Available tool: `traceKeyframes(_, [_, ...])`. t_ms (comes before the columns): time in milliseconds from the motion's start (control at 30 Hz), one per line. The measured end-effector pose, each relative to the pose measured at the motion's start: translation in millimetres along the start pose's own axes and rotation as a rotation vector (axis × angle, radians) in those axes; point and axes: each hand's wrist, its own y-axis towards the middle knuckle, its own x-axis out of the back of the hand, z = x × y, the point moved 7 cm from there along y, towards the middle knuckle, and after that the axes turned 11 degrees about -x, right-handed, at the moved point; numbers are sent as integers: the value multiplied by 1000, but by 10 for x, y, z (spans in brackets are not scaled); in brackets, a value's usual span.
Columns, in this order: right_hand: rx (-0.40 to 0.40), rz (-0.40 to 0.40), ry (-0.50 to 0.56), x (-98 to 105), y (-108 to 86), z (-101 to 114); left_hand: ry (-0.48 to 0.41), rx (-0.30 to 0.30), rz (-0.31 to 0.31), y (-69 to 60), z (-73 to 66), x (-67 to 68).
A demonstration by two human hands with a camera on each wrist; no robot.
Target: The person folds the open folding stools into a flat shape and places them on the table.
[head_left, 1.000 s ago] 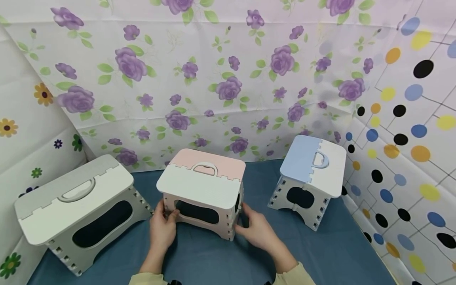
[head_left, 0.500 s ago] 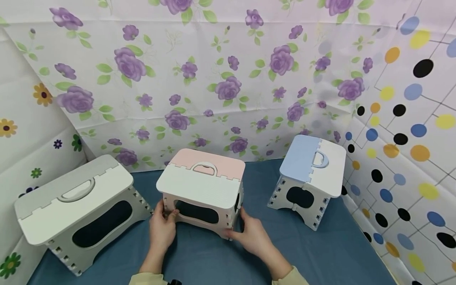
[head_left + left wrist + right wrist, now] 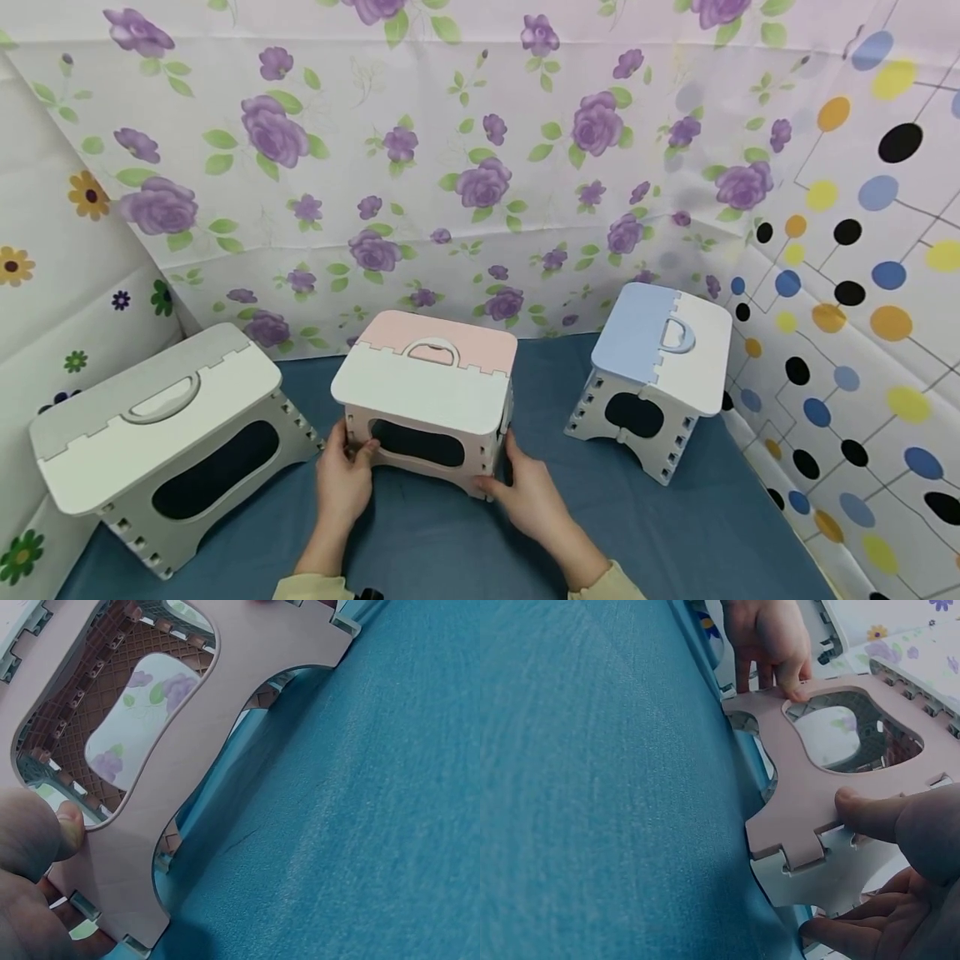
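Observation:
A folding stool with a pink and white top [image 3: 423, 375] stands unfolded at the centre of the head view. My left hand [image 3: 343, 482] grips its left front leg, thumb on the pink front panel [image 3: 187, 735] beside the oval opening and fingers round the side. At the right front corner my right hand [image 3: 528, 496] holds the other leg; in the right wrist view its thumb presses the pink panel [image 3: 795, 787] while the fingers [image 3: 855, 930] lie along the white side piece.
A larger grey and white stool [image 3: 161, 417] stands at the left, near the left hand. The blue and white stool [image 3: 660, 350] is at the back right. Blue cloth [image 3: 450, 550] covers the table, with a floral curtain [image 3: 315, 167] behind and a dotted one [image 3: 862, 333] at the right.
My right thumb has moved left onto the stool's front corner, and the right hand has shifted slightly left. The left hand keeps its grip. The front right leg has moved back slightly.

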Motion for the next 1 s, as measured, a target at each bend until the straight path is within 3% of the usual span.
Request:
traceKeyframes(333, [21, -15, 7, 31, 49, -37, 28, -30, -19, -22, -78, -34])
traceKeyframes(467, [35, -7, 57, 46, 74, -95, 32, -33, -8, -44, -73, -44])
traceKeyframes(733, [18, 36, 199, 70, 128, -221, 113, -104, 82, -89, -73, -57])
traceKeyframes(1000, [3, 32, 202, 38, 159, -283, 41, -28, 159, -121, 53, -97])
